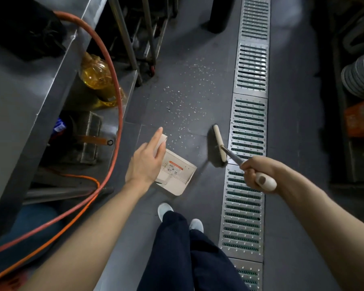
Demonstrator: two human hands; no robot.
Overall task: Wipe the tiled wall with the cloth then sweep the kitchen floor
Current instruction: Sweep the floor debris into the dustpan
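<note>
Worktop (19, 97): a steel unit ran along the left side, with an orange hose (114, 70) looping off it down to the floor and a bottle of yellow oil (97, 76) on its lower shelf.
Left hand (145, 162): it held the handle end of the dustpan, fingers mostly straight and laid over the top; whether the thumb curled underneath could not be told.
Dustpan (177, 173): a pale pan with an orange label, low over the floor just ahead of the feet; which edge was the open lip was not clear.
Crumbs (183, 106): small white bits lay scattered on the dark floor (286, 143), from just beyond the pan to well past it, thickest in the middle of the aisle.
Broom (218, 143): its head sat on the floor to the right of the crumbs, just beside the drain grate (248, 127), bristles facing left.
Right hand (259, 173): closed in a fist around the broom's pale handle, near its end.
Step in hand: gathering the crumbs, by my reading; no cloth or tiled wall was in view.
Doing it well: short, low strokes from far to near would likely pile the bits before the pan, whose lip should press flat to the floor.
Risk: a stroke rightward could flick crumbs into the grate slots.
</note>
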